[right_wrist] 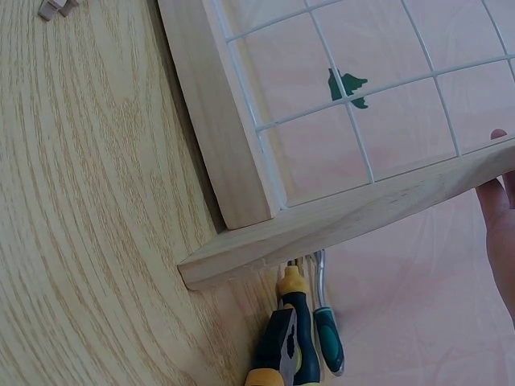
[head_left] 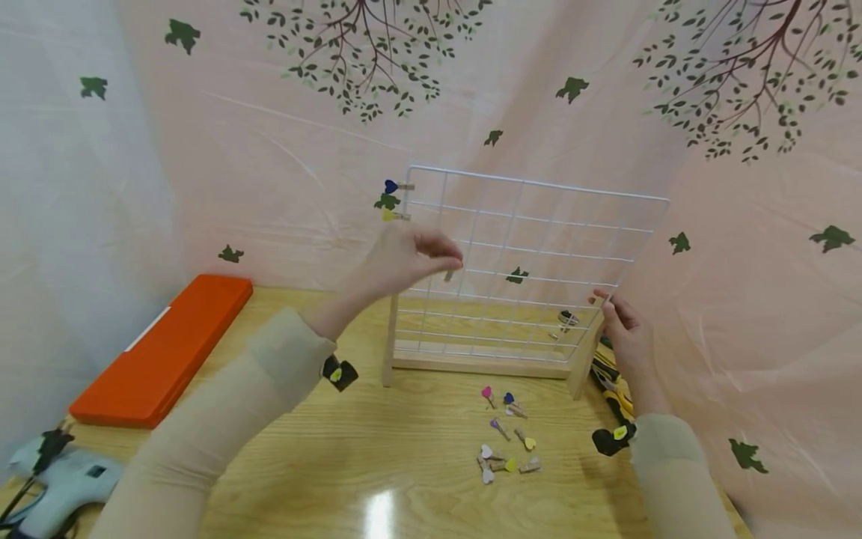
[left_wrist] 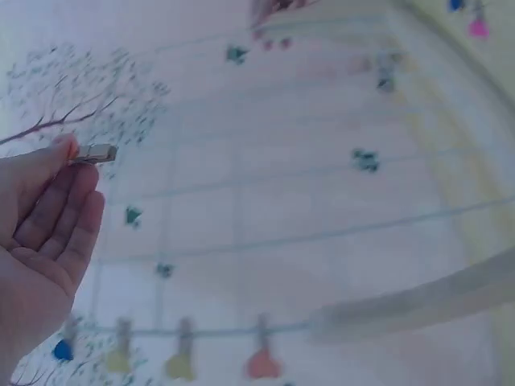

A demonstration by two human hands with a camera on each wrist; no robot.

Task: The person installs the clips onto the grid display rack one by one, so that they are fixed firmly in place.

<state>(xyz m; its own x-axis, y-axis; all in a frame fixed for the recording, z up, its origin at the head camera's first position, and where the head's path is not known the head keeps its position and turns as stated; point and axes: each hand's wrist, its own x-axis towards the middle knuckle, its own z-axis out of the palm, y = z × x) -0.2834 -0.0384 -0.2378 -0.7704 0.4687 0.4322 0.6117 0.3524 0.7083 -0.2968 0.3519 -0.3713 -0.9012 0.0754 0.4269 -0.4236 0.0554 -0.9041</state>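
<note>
My left hand pinches a small wooden clothespin between thumb and index finger, in front of the left part of the grid rack. The rack has a white wire grid in a wooden stand. Along the grid's left edge, heart clothespins are clipped: a blue one, two yellow ones and a red one. My right hand holds the rack's right wooden post at its upper end, with fingers on both sides of it.
Several loose heart clothespins lie on the table in front of the rack. Pliers and other hand tools lie beside the right post. An orange case and a glue gun stand at the left. A patterned curtain hangs behind.
</note>
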